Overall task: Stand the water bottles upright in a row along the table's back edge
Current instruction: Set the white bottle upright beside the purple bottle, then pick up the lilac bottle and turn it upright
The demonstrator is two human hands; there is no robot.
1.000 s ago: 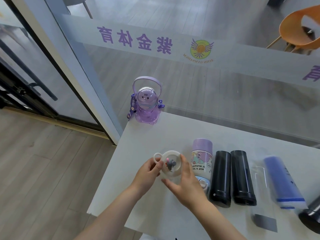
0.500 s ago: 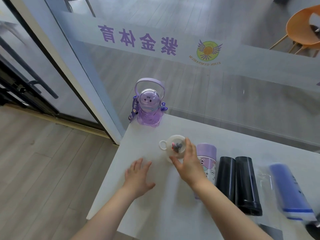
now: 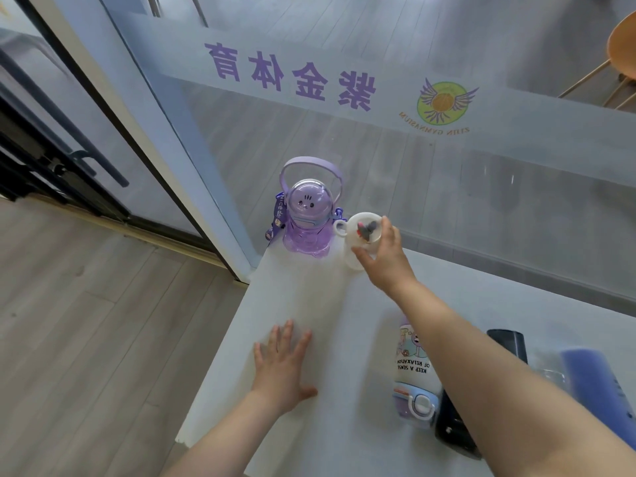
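The left hand (image 3: 282,370) is lying flat, fingers spread, on the white table (image 3: 330,304). The right hand (image 3: 385,256), arm outstretched, is gripping the upright white bottle (image 3: 361,235) at the back edge, just beside the purple bottle (image 3: 308,215).

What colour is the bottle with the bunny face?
Translucent purple bottle with a lilac handle, clearest in the head view.

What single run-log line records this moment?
right hand: holding white bottle beside purple bottle | left hand: flat on table | others lying
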